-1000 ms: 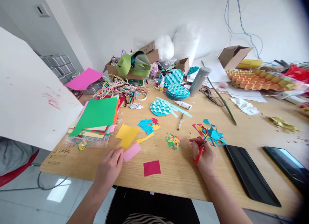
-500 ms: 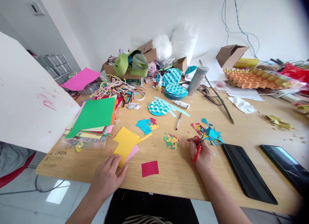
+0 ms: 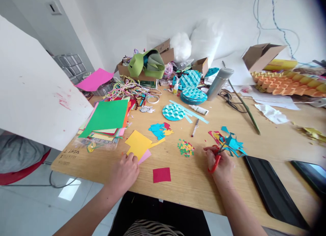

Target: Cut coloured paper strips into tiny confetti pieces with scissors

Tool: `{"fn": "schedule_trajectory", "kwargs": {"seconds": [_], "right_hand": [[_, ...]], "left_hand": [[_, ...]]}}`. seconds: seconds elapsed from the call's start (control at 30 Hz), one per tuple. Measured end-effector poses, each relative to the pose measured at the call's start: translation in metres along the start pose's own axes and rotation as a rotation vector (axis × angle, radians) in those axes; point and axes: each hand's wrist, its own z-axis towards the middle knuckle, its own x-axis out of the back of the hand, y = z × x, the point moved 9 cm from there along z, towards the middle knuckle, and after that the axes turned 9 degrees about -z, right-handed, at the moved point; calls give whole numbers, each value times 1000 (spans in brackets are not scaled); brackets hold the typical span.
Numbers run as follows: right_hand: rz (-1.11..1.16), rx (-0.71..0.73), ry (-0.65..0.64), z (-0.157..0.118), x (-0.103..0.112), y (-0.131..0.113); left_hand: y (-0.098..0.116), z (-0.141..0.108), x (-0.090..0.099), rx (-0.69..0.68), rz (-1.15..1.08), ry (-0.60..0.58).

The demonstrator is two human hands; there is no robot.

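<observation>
My left hand (image 3: 125,171) rests at the near edge of a yellow sheet of paper (image 3: 139,142), its fingers curled and closed on that edge. A pink paper piece (image 3: 145,156) sticks out from under the sheet. In my right hand (image 3: 222,164) is a pair of red-handled scissors (image 3: 216,163), blades pointing up and right. A dark red paper rectangle (image 3: 162,175) lies between my hands. Beyond it are a heap of small coloured paper bits (image 3: 185,148) and blue paper fish cut-outs (image 3: 156,131), with red and yellow ones beside them.
Blue and red paper scraps (image 3: 233,142) lie just past the scissors. Two dark phone-like devices, one nearer (image 3: 272,188), are on the right. A stack of coloured paper (image 3: 109,115) is at the left. A textured blue disc (image 3: 174,112), pen (image 3: 195,128) and grey flask (image 3: 220,83) stand farther back.
The whole view has shifted, with the table things now farther right. My left fingers have curled in at the yellow sheet's edge. My right hand still holds the scissors.
</observation>
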Motion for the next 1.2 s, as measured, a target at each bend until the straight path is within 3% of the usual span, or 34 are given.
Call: {"fn": "schedule_trajectory", "kwargs": {"seconds": [0.13,0.23,0.37,0.43,0.53,0.67,0.77,0.83,0.93,1.07,1.1,1.2], "right_hand": [[-11,-7,-11,0,-2,0],[-7,-14,3,-1,-2,1],[-3,-20,19,-1,-2,2],[-2,-22,22,-1,-2,1],[-5,-23,16,-2,0,-1],[6,-16,2,-2,0,-3],[31,-10,-11,-1,-2,-2],[51,-12,-11,-1,-3,-1],[79,-28,4,-1,-2,2],[125,-58,11,-2,1,2],[139,-67,10,-2,1,2],[187,-87,-13,-3,2,-5]], "left_hand": [[-7,-4,1,19,-50,33],[-1,-9,9,-25,-120,137],[44,-23,24,-302,-274,280],[72,-32,19,-442,-314,237],[95,-44,-2,-511,-313,158],[98,-61,-26,-554,-244,193],[96,-75,-22,-638,-273,287],[93,-78,-15,-648,-385,290],[88,-73,2,-587,-638,298],[71,-42,20,-364,-1051,271],[66,-29,21,-288,-1177,242],[54,15,1,94,-1588,39]]}}
